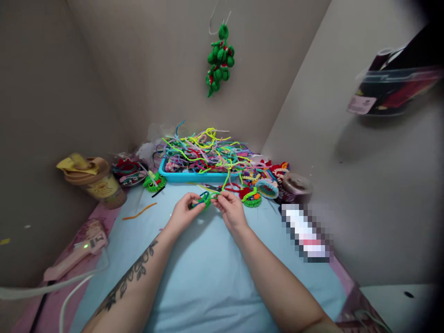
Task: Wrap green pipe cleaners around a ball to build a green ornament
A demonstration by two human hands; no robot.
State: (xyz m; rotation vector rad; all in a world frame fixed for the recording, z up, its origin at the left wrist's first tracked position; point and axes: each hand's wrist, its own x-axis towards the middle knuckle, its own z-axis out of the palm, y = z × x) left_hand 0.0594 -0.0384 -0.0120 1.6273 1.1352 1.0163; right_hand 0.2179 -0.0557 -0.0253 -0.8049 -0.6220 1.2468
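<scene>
Above the middle of the blue cloth, my left hand [189, 208] is closed round a small piece of bent green and blue pipe cleaners [205, 200]. My right hand [229, 208] pinches a green strand at the right side of the same piece, its thumb and fingertips pressed together. Just beyond my hands lie scissors [234, 187] with red handles, partly hidden. A finished-looking green pipe-cleaner figure [252, 198] with red and orange parts sits right of my right hand. Another green figure with an eye [154, 181] rests to the left.
A blue tray [197, 176] heaped with colourful pipe cleaners stands at the back. At left are a lidded cup [100, 182] and a pink glue gun [78, 252] with a cable. A jar [296, 187] and a pixelated object [305, 233] are at right. Green decorations [220, 60] hang on the wall.
</scene>
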